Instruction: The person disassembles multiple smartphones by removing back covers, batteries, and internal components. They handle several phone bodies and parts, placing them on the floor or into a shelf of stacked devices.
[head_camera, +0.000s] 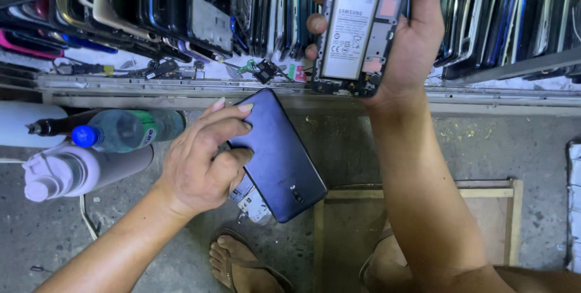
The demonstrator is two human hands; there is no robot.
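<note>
Over a shelf of stacked phone parts, we hold an opened phone and its back cover.

Our right hand is clamped around the phone, its white battery facing us, up by the shelf. Our left hand grips the dark blue cover lower down, beside the bottles, above a wooden frame.

bottles crowding left, stacked phones above, wooden frame below
</note>
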